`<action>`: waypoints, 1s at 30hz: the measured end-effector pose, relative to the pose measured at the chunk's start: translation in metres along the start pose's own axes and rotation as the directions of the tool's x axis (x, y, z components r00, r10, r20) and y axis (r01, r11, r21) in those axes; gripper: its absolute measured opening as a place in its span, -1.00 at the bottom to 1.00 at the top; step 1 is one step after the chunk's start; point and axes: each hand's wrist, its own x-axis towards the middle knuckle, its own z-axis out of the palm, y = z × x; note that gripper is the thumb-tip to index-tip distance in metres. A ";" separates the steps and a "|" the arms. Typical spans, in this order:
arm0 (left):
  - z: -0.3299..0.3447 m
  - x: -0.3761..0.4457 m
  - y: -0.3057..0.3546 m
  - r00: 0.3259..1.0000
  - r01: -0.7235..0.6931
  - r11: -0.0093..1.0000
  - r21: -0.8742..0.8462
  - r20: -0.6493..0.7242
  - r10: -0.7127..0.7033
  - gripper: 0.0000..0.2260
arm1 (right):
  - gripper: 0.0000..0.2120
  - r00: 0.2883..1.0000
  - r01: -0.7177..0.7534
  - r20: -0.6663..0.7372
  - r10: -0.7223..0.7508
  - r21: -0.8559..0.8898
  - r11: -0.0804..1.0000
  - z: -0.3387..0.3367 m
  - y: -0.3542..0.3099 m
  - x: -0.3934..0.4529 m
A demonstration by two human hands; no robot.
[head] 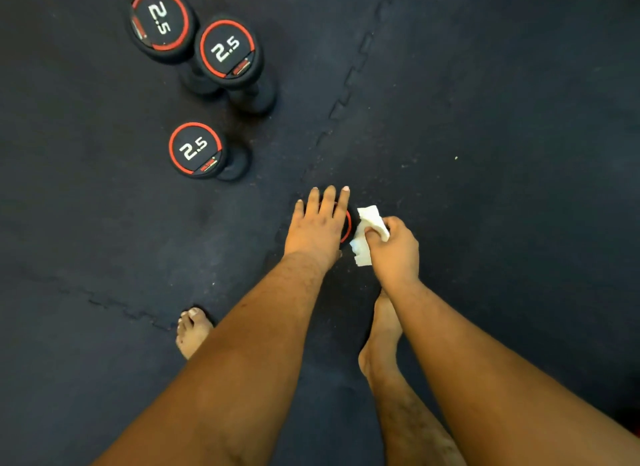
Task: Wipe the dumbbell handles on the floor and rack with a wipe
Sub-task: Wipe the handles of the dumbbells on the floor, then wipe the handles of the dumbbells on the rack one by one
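A black dumbbell (pixel 347 225) with a red ring stands on end on the dark floor mat, mostly hidden under my left hand (pixel 317 228). That hand lies flat on its top with fingers straight. My right hand (pixel 393 249) pinches a crumpled white wipe (pixel 367 237) right beside the dumbbell's right edge. Whether the wipe touches the dumbbell is unclear, and its handle is hidden. Three more upright dumbbells marked 2.5 stand to the upper left: one (pixel 195 150) nearest, another (pixel 227 49) behind it, and a third (pixel 161 20) farthest back.
The floor is dark interlocking rubber mat with a jagged seam (pixel 349 81) running diagonally. My bare left foot (pixel 192 330) and right foot (pixel 382 330) stand just below the hands.
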 end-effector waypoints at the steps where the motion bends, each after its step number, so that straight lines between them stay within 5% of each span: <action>1: -0.003 -0.003 0.003 1.000 0.015 1.000 -0.015 0.018 -0.015 0.07 | -0.97 1.000 -0.004 0.006 0.004 0.031 0.999 -0.007 -0.001 -0.002; 5: -0.031 -0.027 0.010 0.994 0.104 0.933 -0.345 0.013 -0.106 -0.16 | -0.92 0.998 -0.038 0.057 0.027 0.215 0.976 -0.030 -0.013 -0.023; 7: -0.063 -0.054 0.020 0.980 0.177 0.698 -0.693 0.060 -0.189 -0.38 | -0.85 0.990 -0.121 0.107 0.087 0.376 0.919 -0.048 -0.030 -0.048; 9: -0.097 -0.085 0.031 0.961 0.256 0.340 -0.905 0.199 -0.192 -0.67 | -0.78 0.981 -0.180 0.155 0.120 0.472 0.863 -0.068 -0.049 -0.078; 11: -0.139 -0.129 0.040 0.944 0.315 0.069 -0.947 0.305 -0.130 -0.72 | -0.75 0.983 -0.165 0.153 0.101 0.495 0.853 -0.098 -0.072 -0.115; 13: -0.178 -0.172 0.045 0.931 0.348 -0.068 -0.935 0.353 -0.086 -0.63 | -0.79 0.986 -0.139 0.152 0.070 0.508 0.850 -0.128 -0.093 -0.153; 16: -0.237 -0.247 0.055 0.961 0.269 -0.060 -0.961 0.272 -0.050 -0.64 | -0.83 0.993 -0.104 0.112 0.049 0.561 0.821 -0.189 -0.129 -0.225; 24: -0.366 -0.403 0.102 0.992 -0.123 0.274 -0.954 -0.118 0.034 -0.93 | -0.77 0.972 0.149 -0.235 0.013 0.656 0.740 -0.318 -0.186 -0.408; 27: -0.410 -0.459 0.125 0.976 -0.211 0.226 -0.951 -0.190 0.110 -0.98 | -0.80 0.895 0.261 -0.434 0.101 0.693 0.672 -0.359 -0.189 -0.476; 30: -0.448 -0.504 0.146 0.953 -0.286 0.227 -0.931 -0.252 0.169 -0.94 | -0.80 0.862 0.272 -0.468 0.197 0.753 0.600 -0.389 -0.180 -0.528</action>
